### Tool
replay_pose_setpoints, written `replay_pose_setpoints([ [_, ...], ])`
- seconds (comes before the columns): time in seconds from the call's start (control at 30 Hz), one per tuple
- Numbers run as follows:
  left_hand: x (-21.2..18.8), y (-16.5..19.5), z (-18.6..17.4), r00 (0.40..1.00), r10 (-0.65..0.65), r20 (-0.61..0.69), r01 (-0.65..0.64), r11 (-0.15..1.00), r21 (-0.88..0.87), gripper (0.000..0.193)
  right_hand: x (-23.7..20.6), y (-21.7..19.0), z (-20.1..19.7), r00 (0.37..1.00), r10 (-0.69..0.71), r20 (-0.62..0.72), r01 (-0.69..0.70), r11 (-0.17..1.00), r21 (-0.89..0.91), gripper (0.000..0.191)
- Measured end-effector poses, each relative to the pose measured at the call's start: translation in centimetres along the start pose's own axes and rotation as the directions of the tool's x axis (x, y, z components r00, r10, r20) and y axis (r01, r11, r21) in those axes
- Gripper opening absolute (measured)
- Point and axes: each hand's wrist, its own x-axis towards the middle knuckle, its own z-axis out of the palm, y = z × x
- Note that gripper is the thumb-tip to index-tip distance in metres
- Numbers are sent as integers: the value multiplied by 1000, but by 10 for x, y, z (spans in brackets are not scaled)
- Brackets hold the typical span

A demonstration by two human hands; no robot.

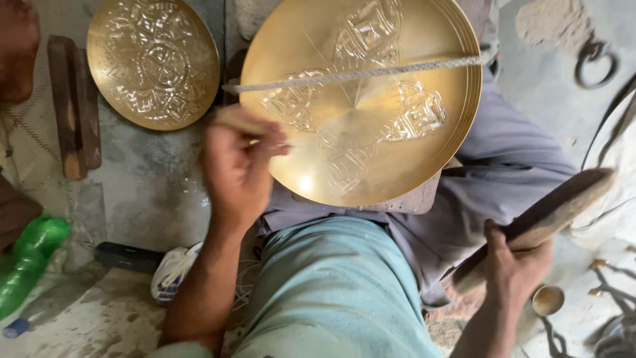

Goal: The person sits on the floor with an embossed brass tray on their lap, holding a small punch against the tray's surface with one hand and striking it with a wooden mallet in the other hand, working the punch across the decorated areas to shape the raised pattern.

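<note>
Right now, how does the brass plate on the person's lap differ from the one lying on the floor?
The lap plate looks larger in frame and is embossed only in separate patches, with smooth metal between; the floor plate is patterned all over. A cord crosses the lap plate; nothing crosses the floor plate. The left hand works at the lap plate's edge; the floor plate lies untouched. Both are round and golden.

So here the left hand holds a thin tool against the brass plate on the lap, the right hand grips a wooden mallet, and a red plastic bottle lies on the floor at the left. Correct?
Not quite: the plastic bottle is green, not red, as the head view shows. The rest stands: the left hand holds a thin tool against the brass plate on the lap, and the right hand grips a wooden mallet.
</note>
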Motion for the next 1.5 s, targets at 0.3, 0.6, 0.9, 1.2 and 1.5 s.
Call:
replay_pose_setpoints([
  [0.3, -81, -14, -63, 921, -203, -333, 245, 965, 90, 36, 2, 36, 1, 992, 59, 107, -77, 982, 171, 21],
  [0.6, -82, -18, -96, 922, -151, -358, 237, 948, 213, 38, -37, 11, -45, 998, 7, 64, -30, 925, 379, 22],
  [0.9, -109, -74, -157, 902, -220, -372, 431, 513, 742, 27, -39, -13, -30, 993, -116, 6, 85, 761, 643, 11],
  [1.2, -147, -116, -146, 668, -660, -344, 722, 463, 513, 28, -11, 31, -33, 997, 63, 33, -70, 768, 637, 15],
  [1.5, -139, -105, -132, 641, -739, -208, 743, 531, 407, 34, -28, 7, -16, 995, -55, -84, 96, 779, 619, 16],
])
